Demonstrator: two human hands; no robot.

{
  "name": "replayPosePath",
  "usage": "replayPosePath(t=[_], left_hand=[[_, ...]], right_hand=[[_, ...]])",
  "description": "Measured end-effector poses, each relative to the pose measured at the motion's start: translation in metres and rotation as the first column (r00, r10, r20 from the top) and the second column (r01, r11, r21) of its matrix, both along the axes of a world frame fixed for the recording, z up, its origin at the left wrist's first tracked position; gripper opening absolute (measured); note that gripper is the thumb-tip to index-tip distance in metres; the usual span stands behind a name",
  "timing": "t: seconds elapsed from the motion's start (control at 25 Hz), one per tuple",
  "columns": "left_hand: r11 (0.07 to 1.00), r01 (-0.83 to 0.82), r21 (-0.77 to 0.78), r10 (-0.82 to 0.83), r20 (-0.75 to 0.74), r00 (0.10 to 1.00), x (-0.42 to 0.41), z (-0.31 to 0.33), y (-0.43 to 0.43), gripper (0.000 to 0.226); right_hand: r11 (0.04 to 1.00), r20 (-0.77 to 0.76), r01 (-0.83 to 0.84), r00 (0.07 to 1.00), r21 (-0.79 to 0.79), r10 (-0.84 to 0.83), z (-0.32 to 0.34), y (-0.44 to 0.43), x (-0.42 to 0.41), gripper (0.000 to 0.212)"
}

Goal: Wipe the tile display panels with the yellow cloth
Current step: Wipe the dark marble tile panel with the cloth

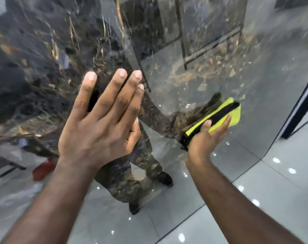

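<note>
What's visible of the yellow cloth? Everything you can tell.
The yellow cloth is bright yellow-green, soft-looking, and folded into a pad with a black band along it. The right hand grips it, thumb and fingertips on it, holding it against the glossy dark marble-look tile panel, which mirrors it.

Under your left hand (100,127) the panel (35,67) is black marble, veined in gold and brown. In your right hand (204,140) the cloth (235,115) is bright yellow with a black band. Below both hands the floor (272,191) is pale grey tile with dark joints.
</note>
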State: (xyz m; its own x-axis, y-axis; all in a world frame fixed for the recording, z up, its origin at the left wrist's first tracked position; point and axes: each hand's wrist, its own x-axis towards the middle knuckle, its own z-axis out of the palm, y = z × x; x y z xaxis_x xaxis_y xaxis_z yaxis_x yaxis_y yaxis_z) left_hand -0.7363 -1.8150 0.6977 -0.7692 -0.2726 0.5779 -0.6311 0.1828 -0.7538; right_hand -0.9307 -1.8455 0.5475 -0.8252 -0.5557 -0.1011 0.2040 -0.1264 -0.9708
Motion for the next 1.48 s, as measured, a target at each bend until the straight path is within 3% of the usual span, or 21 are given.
replayPosePath(t=[0.08, 0.16, 0.2, 0.28, 0.4, 0.44, 0.52, 0.6, 0.64, 0.76, 0.8, 0.92, 0.96, 1.0, 1.04, 1.12, 1.16, 1.24, 1.36, 1.4, 1.48], left_hand=[[1.000, 0.010, -0.001, -0.010, -0.011, 1.000, 0.000, 0.001, 0.001, 0.064], [0.999, 0.033, 0.037, -0.032, -0.020, 0.999, 0.001, 0.006, 0.002, 0.060], [0.994, 0.053, 0.091, -0.050, -0.033, 0.998, 0.003, 0.008, 0.006, 0.058], [0.980, 0.073, 0.185, -0.059, -0.078, 0.995, 0.015, 0.012, 0.017, 0.057], [0.986, 0.049, 0.159, -0.024, -0.153, 0.988, 0.058, 0.019, 0.044, 0.056], [0.988, 0.044, 0.151, -0.017, -0.176, 0.984, 0.074, 0.019, 0.052, 0.055], [0.990, 0.032, 0.136, -0.005, -0.191, 0.982, 0.103, 0.023, 0.065, 0.056], [0.989, 0.034, 0.146, -0.007, -0.177, 0.984, 0.127, 0.026, 0.073, 0.056], [0.987, 0.040, 0.154, -0.012, -0.178, 0.984, 0.138, 0.027, 0.077, 0.056], [0.984, 0.066, 0.166, -0.034, -0.193, 0.981, 0.169, 0.028, 0.086, 0.059], [0.982, 0.076, 0.173, -0.043, -0.190, 0.981, 0.175, 0.026, 0.087, 0.061], [0.980, 0.100, 0.170, -0.069, -0.182, 0.981, 0.180, 0.022, 0.084, 0.062], [0.980, 0.108, 0.164, -0.076, -0.189, 0.979, 0.179, 0.022, 0.084, 0.060], [0.980, 0.113, 0.161, -0.080, -0.200, 0.977, 0.178, 0.022, 0.084, 0.058], [0.982, 0.112, 0.154, -0.078, -0.212, 0.974, 0.176, 0.022, 0.084, 0.056], [0.987, 0.096, 0.127, -0.062, -0.248, 0.967, 0.170, 0.021, 0.084, 0.052], [0.989, 0.090, 0.114, -0.057, -0.265, 0.963, 0.166, 0.020, 0.085, 0.050], [0.990, 0.106, 0.091, -0.077, -0.275, 0.958, 0.155, 0.021, 0.083, 0.047], [0.987, 0.128, 0.093, -0.102, -0.242, 0.965, 0.138, 0.023, 0.070, 0.045], [0.986, 0.135, 0.098, -0.108, -0.241, 0.965, 0.136, 0.022, 0.067, 0.047], [0.987, 0.125, 0.102, -0.101, -0.215, 0.971, 0.128, 0.014, 0.061, 0.052]], right_hand=[[0.991, 0.075, -0.121, 0.990, 0.062, 0.116, 0.012, 0.026, 0.027, 0.069], [0.968, -0.091, -0.223, 0.973, -0.113, 0.213, 0.036, 0.043, 0.042, 0.072], [0.956, -0.183, -0.223, 0.965, -0.191, 0.189, 0.046, 0.040, 0.038, 0.070], [0.976, -0.246, -0.126, 0.966, -0.178, 0.080, 0.049, 0.018, 0.025, 0.063], [0.999, 0.044, -0.020, 0.999, 0.032, 0.019, 0.050, 0.036, 0.068, 0.059], [0.998, 0.003, -0.062, 0.998, 0.023, 0.062, 0.052, 0.055, 0.100, 0.061], [0.965, -0.305, -0.192, 0.943, -0.177, 0.132, 0.069, 0.083, 0.141, 0.062], [0.933, -0.516, -0.181, 0.856, -0.311, -0.006, 0.093, 0.070, 0.128, 0.056], [0.946, -0.502, -0.116, 0.863, -0.303, -0.055, 0.099, 0.054, 0.112, 0.054], [0.985, -0.166, 0.019, 0.985, -0.172, -0.048, 0.101, 0.053, 0.113, 0.060], [0.983, -0.224, -0.020, 0.974, -0.182, -0.022, 0.098, 0.071, 0.138, 0.059], [0.892, -0.691, -0.331, 0.722, -0.307, 0.030, 0.105, 0.107, 0.187, 0.053], [0.876, -0.777, -0.355, 0.628, -0.327, -0.036, 0.122, 0.102, 0.180, 0.052], [0.892, -0.788, -0.307, 0.610, -0.331, -0.082, 0.131, 0.089, 0.168, 0.052], [0.918, -0.721, -0.227, 0.688, -0.325, -0.085, 0.133, 0.069, 0.150, 0.053], [0.954, -0.412, -0.059, 0.908, -0.294, -0.071, 0.126, 0.057, 0.126, 0.056], [0.971, -0.323, -0.028, 0.945, -0.239, -0.052, 0.117, 0.064, 0.130, 0.056], [0.970, -0.512, -0.099, 0.858, -0.223, -0.030, 0.104, 0.081, 0.147, 0.056], [0.898, -0.788, -0.280, 0.606, -0.340, -0.110, 0.116, 0.073, 0.130, 0.052], [0.908, -0.771, -0.226, 0.620, -0.352, -0.144, 0.114, 0.059, 0.115, 0.051], [0.950, -0.483, -0.043, 0.868, -0.308, -0.117, 0.099, 0.032, 0.081, 0.054]])
